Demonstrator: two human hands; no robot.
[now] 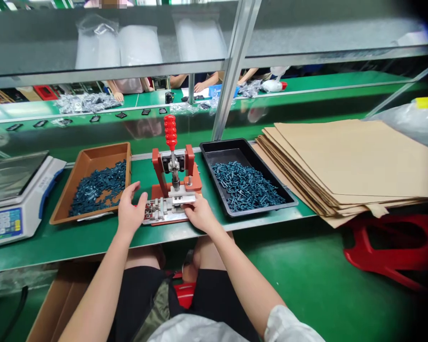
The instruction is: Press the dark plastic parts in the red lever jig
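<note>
A toggle clamp press with a red ribbed handle [170,133] stands on the green bench in front of me, its handle pointing up. At its foot lies a metal fixture [160,210] with small blocks and screws. My left hand [131,209] is beside the fixture's left end, thumb and fingers apart, with nothing visible between them. At the right end, my right hand [201,213] has its fingers closed around the edge of a silver metal block [184,197]. Its fingertips are partly hidden there, so any small part under them cannot be seen.
Left of the press, a brown tray [89,154] holds dark blue plastic pieces; a black tray [209,154] on the right holds narrower ones. A scale [44,185] stands far left, stacked cardboard sheets [342,161] far right. A metal post [231,71] rises behind. People work opposite.
</note>
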